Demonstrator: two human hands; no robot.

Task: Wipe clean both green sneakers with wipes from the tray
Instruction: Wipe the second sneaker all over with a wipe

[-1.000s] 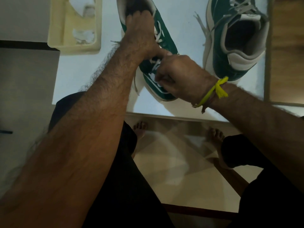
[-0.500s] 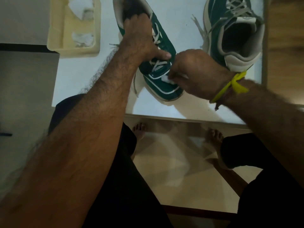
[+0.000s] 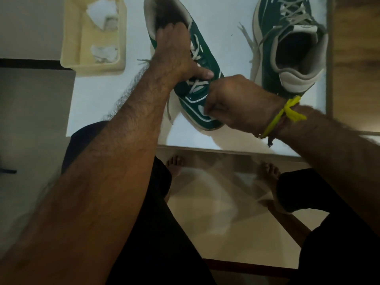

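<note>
- Sneaker [image 3: 202, 93] w/ toe toward person, lying on white table [image 3: 222, 29], near edge.
- L hand [image 3: 174, 52] grips its collar/laces.
- R hand [image 3: 232, 103] pinches wipe [image 3: 202, 110] against toe.
- 2nd sneaker [image 3: 287, 48] apart, right.
- Tray [image 3: 72, 48] holds wipes, left.

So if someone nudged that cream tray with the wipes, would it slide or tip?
The tray would probably slide: it looks low, wide and flat-bottomed on the smooth white table. Likely light, holding only crumpled wipes.
</note>
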